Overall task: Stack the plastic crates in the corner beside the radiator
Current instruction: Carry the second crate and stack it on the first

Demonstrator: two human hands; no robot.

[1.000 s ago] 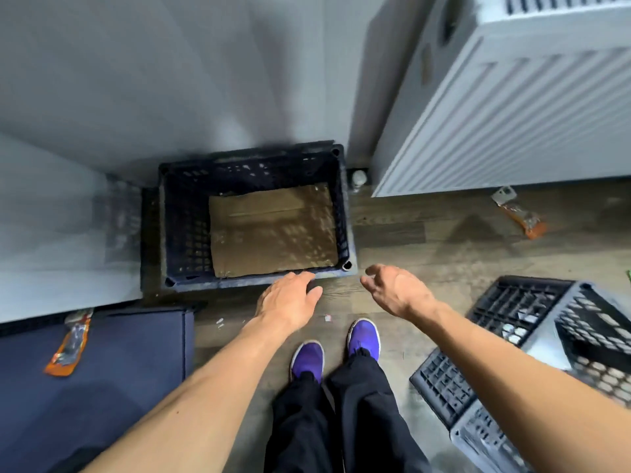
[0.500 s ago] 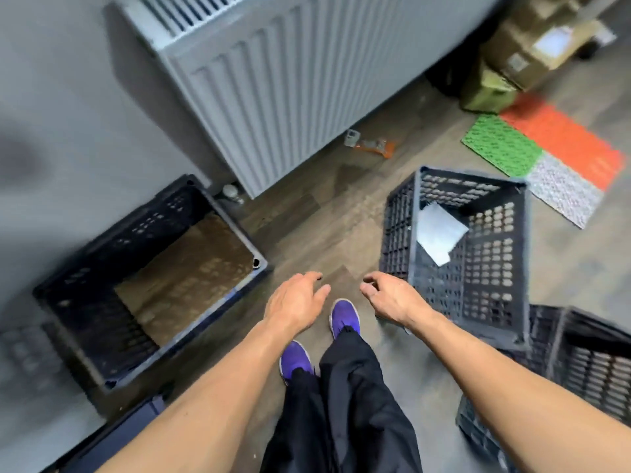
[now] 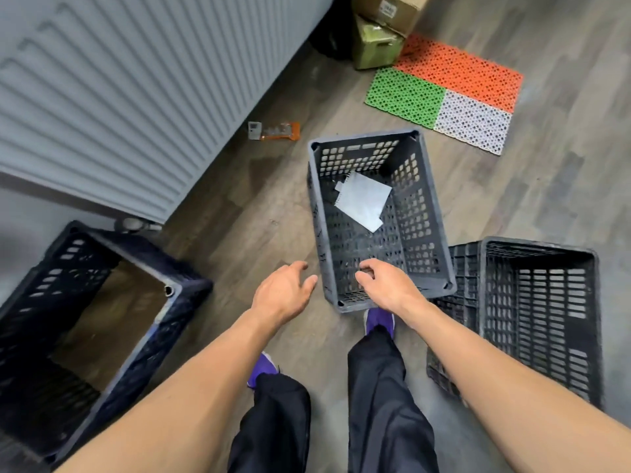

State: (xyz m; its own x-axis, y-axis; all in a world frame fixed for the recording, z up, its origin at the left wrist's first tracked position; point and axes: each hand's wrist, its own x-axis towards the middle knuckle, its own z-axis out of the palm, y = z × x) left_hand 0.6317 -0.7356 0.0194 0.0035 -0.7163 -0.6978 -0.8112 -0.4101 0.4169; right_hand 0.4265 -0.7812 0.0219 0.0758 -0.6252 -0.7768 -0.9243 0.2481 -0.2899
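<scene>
Corner crate (image 3: 153,353), dark perforated plastic lined with brown cardboard (image 3: 112,319), sits on the wood-grain floor (image 3: 563,199) at the end of the ribbed radiator (image 3: 119,97). Middle crate (image 3: 418,213), holding 1 white paper (image 3: 363,201), stands mid-floor with right crate (image 3: 546,319) just beside it. Both hands are empty with fingers loosely spread, left hand (image 3: 283,295) beside middle crate's near corner and right hand (image 3: 389,288) over its near rim; the label on the box (image 3: 389,8) is too blurred to read.

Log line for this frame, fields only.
phase: pre-grasp | left hand: open, empty | right hand: open, over grey crate | corner crate: beside radiator, nothing stacked
</scene>
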